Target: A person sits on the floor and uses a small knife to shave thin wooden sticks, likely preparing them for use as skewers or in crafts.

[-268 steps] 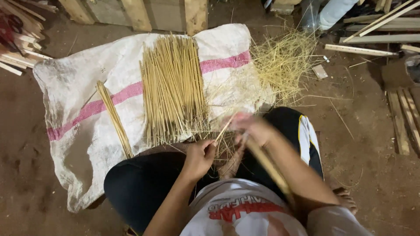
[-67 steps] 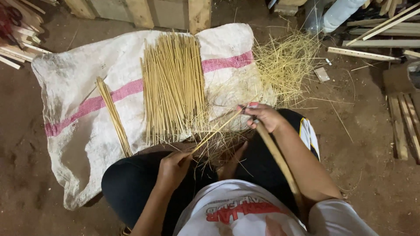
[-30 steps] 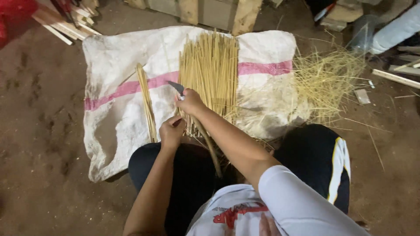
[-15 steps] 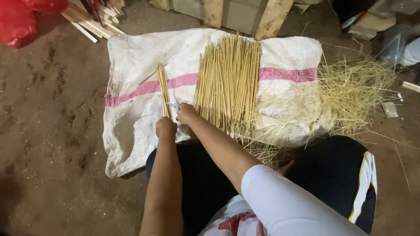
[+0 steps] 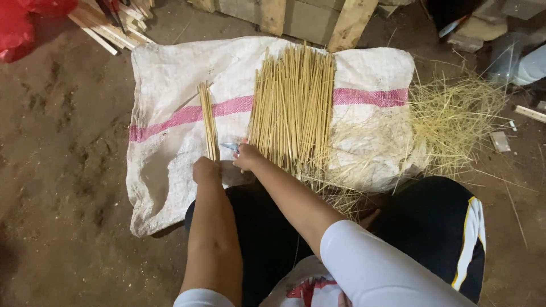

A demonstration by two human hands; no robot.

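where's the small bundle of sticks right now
In the head view the small bundle of sticks lies on the white sack, left of the big stick pile, its near end at the left hand.

We see a bare dirt floor (image 5: 62,170), brown, uneven and pitted with dents, lit dimly from above. Along the top edge stand pale wooden pallet planks (image 5: 350,23), with loose wood offcuts (image 5: 108,25) and a red plastic bag (image 5: 23,23) in the top left corner. At right, scattered wood scraps (image 5: 530,113) lie on the floor.
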